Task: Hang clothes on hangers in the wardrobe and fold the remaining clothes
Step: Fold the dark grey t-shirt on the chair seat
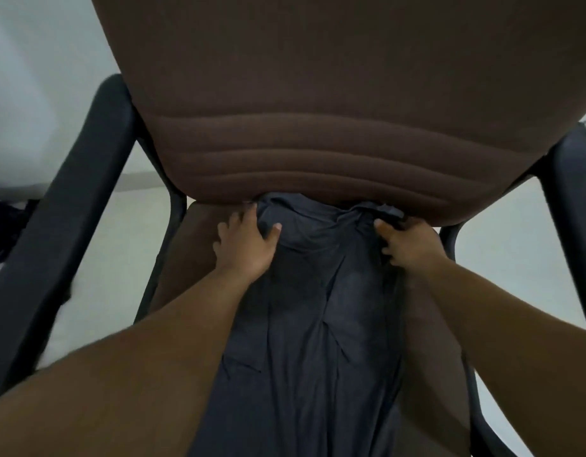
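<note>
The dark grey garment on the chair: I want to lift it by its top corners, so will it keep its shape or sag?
The dark grey garment will probably sag: it already bunches where the left hand and right hand grip it. Its soft folds down the chair seat suggest thin, light cloth. It looks smooth, so it may slide off.

The dark garment runs off the bottom edge, so its lower end is out of sight, and its top corners are bunched under the chair back, whose top is cut by the upper edge. The left hand hides the cloth beneath its palm; the right hand has its fingertips buried in folds. The armrest is smeared with blur. A dark heap at the left edge is too cut off to identify
</note>
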